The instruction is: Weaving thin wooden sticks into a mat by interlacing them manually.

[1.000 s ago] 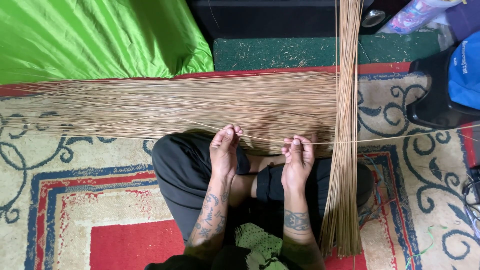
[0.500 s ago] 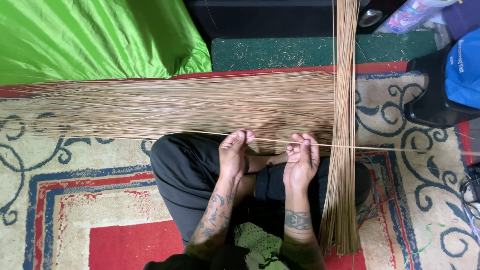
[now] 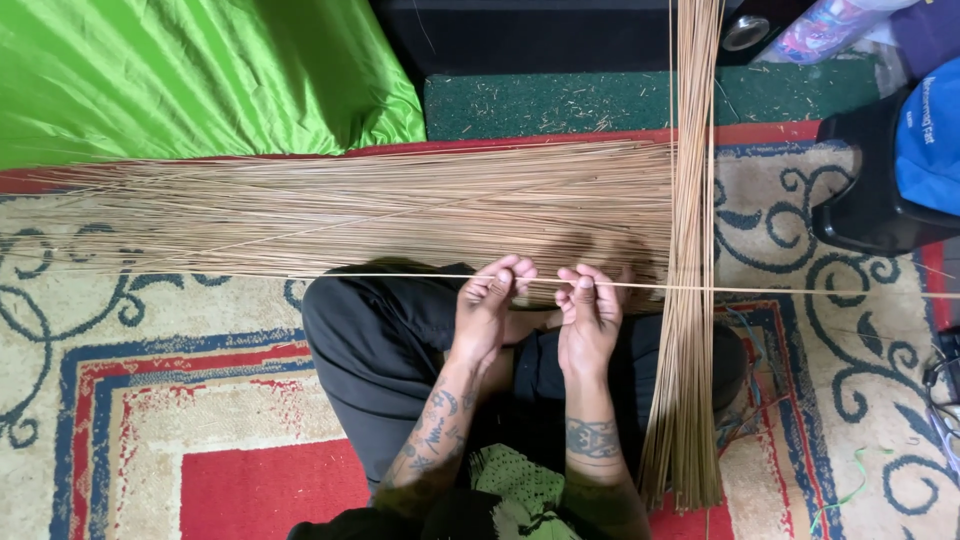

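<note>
Tan reeds, green cloth

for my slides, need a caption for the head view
Seated on a patterned rug, left hand and right hand pinch one thin reed beside crossed reed bundles.

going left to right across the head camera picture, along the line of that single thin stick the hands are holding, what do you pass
Patterned rug → black trouser knee → left hand pinching the single thin stick → right hand → upright bundle of sticks → rug again → black stool at the right edge, further up.
</note>
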